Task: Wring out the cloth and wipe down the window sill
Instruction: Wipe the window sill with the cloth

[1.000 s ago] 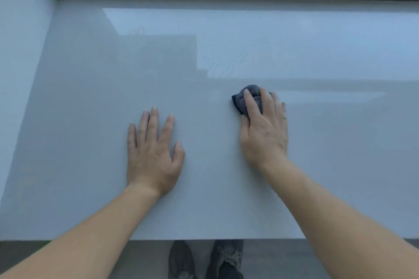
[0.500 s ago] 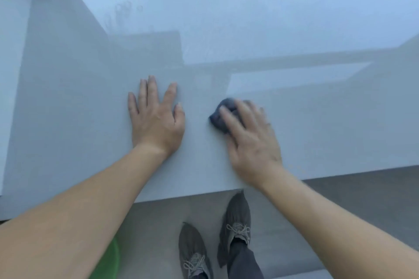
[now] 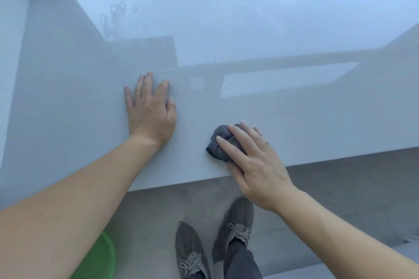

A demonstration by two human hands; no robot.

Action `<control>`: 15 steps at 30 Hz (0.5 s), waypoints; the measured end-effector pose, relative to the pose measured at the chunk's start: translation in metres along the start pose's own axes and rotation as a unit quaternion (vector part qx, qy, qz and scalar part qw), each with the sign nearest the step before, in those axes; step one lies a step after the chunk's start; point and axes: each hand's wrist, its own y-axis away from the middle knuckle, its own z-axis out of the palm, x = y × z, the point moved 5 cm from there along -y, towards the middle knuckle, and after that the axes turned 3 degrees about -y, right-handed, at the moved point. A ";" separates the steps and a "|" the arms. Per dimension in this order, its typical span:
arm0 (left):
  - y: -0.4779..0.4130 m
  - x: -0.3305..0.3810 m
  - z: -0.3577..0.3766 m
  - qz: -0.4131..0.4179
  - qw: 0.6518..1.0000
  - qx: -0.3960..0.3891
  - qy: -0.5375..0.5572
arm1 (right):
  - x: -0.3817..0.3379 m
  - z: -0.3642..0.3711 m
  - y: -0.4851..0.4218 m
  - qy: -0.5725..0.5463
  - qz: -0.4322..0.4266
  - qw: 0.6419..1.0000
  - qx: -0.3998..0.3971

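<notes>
Grey cloth (image 3: 218,145) sits wadded on the window sill (image 3: 68,97), close to the sill's front edge.

- Right hand (image 3: 254,161) lies over the cloth with fingers fairly straight. It presses the cloth onto the sill rather than clenching it.
- Left hand (image 3: 150,111) is flat on the sill, palm down and fingers spread, holding nothing. It sits further back from the sill's front edge than the cloth does.
- Step, as a judgement: wiping. The cloth is on the sill surface, not over a basin, so wringing looks done.
- Fine droplets and faint streaks show mid-sill. Ring marks (image 3: 118,10) show toward the sill's back left.
- Next move likely needs steady downward pressure and a stroke back across the sill. The cloth is near enough to the sill's front edge to slip off. The ring marks would need a longer reach.
- Container: a green basin (image 3: 99,263) sits on the floor below the sill's front edge. Only part of it shows, so its contents cannot be told.
</notes>
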 end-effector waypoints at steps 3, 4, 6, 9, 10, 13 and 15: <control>0.007 0.012 -0.004 0.042 0.999 0.012 0.010 | 0.037 -0.018 -0.003 0.030 0.010 0.999 -0.006; 0.008 0.019 -0.004 0.054 0.998 0.011 0.015 | 0.059 -0.029 -0.007 0.036 0.067 0.997 0.026; 0.006 0.033 0.000 0.058 0.998 0.005 0.029 | 0.094 -0.051 -0.013 0.026 0.208 0.974 0.086; -0.006 0.056 0.008 0.048 0.998 -0.002 0.046 | 0.082 -0.048 -0.015 0.007 0.238 0.965 0.112; -0.012 0.064 0.010 0.048 0.998 -0.002 0.050 | 0.066 -0.040 -0.014 0.007 0.177 0.979 0.098; -0.035 0.084 0.017 0.039 0.998 -0.007 0.048 | 0.041 -0.024 -0.003 0.018 0.020 1.000 0.013; -0.049 0.091 0.022 0.025 0.999 -0.022 0.031 | 0.068 -0.038 -0.017 0.026 0.000 1.000 0.010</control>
